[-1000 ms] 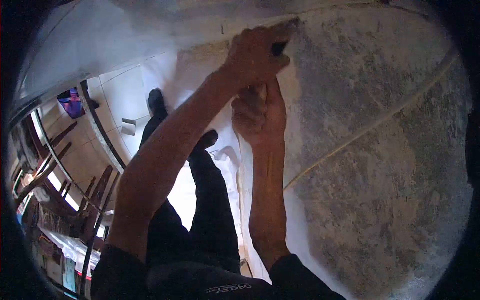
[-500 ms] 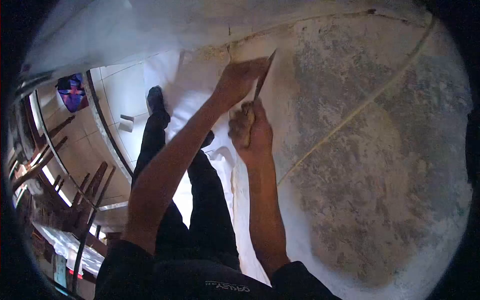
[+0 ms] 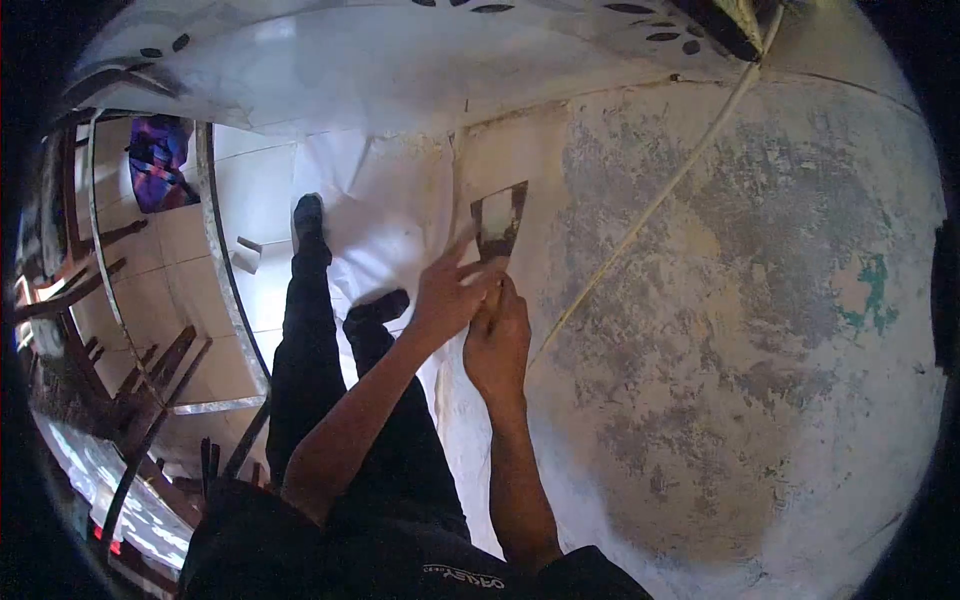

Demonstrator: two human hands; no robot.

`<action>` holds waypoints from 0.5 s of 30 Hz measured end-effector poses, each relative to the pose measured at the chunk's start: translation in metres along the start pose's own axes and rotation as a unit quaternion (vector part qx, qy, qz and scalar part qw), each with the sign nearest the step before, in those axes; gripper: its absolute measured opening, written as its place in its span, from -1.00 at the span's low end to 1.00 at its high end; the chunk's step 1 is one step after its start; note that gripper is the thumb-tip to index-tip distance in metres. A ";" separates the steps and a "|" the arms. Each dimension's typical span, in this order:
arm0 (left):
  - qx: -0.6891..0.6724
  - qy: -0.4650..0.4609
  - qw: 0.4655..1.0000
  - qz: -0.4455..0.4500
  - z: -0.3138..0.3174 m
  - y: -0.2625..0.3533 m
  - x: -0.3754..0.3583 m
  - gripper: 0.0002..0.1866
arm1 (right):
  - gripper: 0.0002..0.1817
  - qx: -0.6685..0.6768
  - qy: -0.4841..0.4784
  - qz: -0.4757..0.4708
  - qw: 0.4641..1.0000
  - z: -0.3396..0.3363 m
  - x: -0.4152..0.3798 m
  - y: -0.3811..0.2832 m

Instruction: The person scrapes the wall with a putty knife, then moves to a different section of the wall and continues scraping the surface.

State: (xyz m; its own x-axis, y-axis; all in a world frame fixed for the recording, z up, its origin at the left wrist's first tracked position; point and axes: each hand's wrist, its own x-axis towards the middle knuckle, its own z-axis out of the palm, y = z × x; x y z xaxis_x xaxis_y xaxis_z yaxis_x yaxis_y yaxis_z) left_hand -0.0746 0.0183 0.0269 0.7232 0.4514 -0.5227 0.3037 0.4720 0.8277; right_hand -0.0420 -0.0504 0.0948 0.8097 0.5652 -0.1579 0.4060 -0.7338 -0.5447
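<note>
Both hands [image 3: 450,300] touch a scraper [image 3: 498,222]; the dark shirt [image 3: 400,555] reads "OAKLEY".

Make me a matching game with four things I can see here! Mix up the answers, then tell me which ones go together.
1. Scraper
2. Thin yellowish line
3. Patterned purple bundle
4. Shirt

A. On the floor tiles
B. Dark, with pale letters
C. Held in the right hand
D. Slanting across the patchy wall

Right pairs: 1-C, 2-D, 3-A, 4-B
</note>
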 end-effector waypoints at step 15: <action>0.211 -0.003 0.954 0.212 0.026 0.133 0.067 -0.70 | -0.56 0.121 -0.265 0.184 0.939 -0.032 -0.073 -0.010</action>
State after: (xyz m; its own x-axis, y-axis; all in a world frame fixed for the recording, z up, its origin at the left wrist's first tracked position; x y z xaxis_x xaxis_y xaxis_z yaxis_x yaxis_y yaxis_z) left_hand 0.0303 0.0915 0.1073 0.8399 0.5285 -0.1232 0.2051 -0.0990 0.9737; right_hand -0.0917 -0.0960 0.1381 0.5252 0.4456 -0.7250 -0.0195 -0.8454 -0.5337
